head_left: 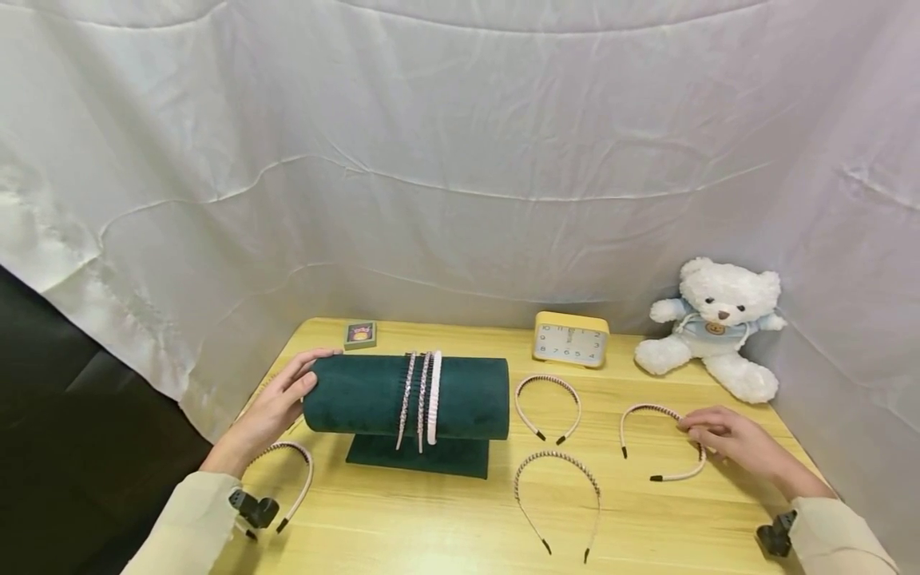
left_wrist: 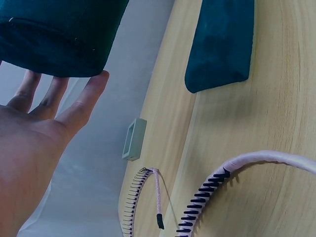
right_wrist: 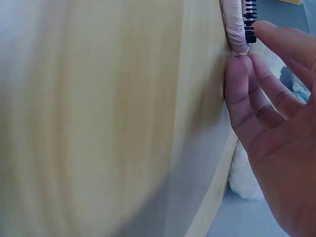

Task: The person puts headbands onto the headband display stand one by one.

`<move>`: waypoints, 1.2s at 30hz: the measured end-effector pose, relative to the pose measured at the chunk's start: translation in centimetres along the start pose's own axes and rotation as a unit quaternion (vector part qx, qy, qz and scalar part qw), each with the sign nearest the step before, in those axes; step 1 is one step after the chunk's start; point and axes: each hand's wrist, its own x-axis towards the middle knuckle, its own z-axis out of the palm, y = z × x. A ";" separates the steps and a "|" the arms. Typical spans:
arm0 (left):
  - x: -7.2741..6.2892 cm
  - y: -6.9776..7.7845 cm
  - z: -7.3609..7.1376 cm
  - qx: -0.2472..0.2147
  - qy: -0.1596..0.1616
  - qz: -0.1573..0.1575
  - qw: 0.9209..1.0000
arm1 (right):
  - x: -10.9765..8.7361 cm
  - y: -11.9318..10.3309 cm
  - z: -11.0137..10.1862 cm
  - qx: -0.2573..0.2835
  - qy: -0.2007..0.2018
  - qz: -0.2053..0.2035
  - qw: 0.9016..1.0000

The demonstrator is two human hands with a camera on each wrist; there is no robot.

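A dark green velvet display roll (head_left: 345,395) stands on its base (head_left: 460,459), with three headbands (head_left: 434,399) around its middle, one of them white. My left hand (head_left: 276,399) rests against the roll's left end; in the left wrist view its extended fingertips (left_wrist: 94,91) touch the end's edge. At the right, my right hand (head_left: 736,443) pinches a pale headband (head_left: 679,477) by its right side, the band lying at table level. In the right wrist view, thumb and fingertips meet around the pale band (right_wrist: 234,22) beside its black teeth.
More headbands lie on the wooden table: two (head_left: 549,377) (head_left: 557,455) right of the roll, others (head_left: 305,471) by the left forearm. Along the back are a small green box (head_left: 359,335), a yellow clock (head_left: 570,342) and a white teddy bear (head_left: 726,319). Grey curtains surround the table.
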 end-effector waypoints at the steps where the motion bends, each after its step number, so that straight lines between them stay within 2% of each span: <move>1: 0.0 0.0 0.0 0.001 0.000 0.000 1.000 | 0.1 0.0 0.1 -0.007 0.003 0.002 1.000; 7: 0.0 0.0 0.1 0.006 -0.001 0.000 1.000 | 0.4 0.0 0.4 -0.061 0.005 0.039 0.997; 14: 0.1 0.0 0.0 0.001 0.001 0.000 1.000 | 0.3 0.2 0.5 -0.069 0.030 0.002 0.997; 17: 0.0 0.0 0.0 0.002 -0.001 0.003 1.000 | 0.1 0.0 0.5 -0.060 0.035 -0.003 0.998; 22: 0.0 -0.1 0.0 0.001 0.000 0.003 1.000 | 0.0 -0.6 0.1 -0.047 0.034 0.028 0.998; 26: -0.1 0.0 0.0 0.007 0.006 -0.008 1.000 | -0.1 -0.7 -0.2 -0.011 0.020 0.051 0.998; 31: 0.0 0.0 0.0 0.008 0.000 0.000 1.000 | -0.5 -0.6 -0.6 0.059 0.001 0.074 0.996; 36: 0.0 0.0 0.0 0.009 0.003 -0.001 1.000 | -0.8 -0.8 -1.1 0.072 -0.014 0.108 0.991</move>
